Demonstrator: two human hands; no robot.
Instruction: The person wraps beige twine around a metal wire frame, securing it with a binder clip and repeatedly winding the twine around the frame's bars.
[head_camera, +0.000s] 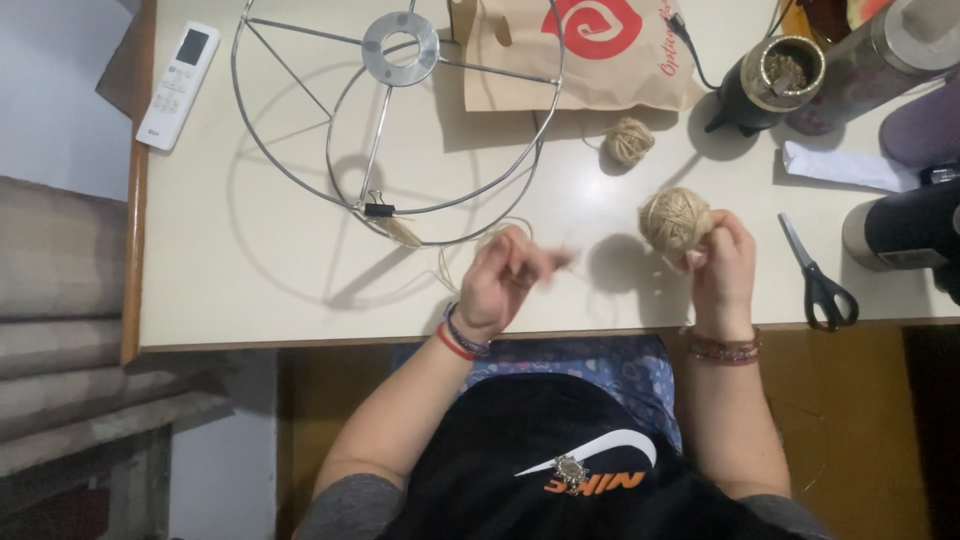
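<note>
On the table (250, 250), the wire frame (395, 120) lies upper left; the remote (178, 85) far left, scissors (820, 280) right, 1 twine ball (630, 140) between.

The ball of twine (675, 218) looks rough and fibrous, a matt beige, as does the smaller ball (629, 140). The wire frame (400, 110) is bare, shiny metal, with a black clip (378, 209). The surface (250, 250) is smooth, pale and faintly glossy, edged in wood. The bag (560, 60) is matt brown paper. The scissors (818, 275) have metal blades and black plastic handles. The remote (178, 85) is white plastic.
</note>
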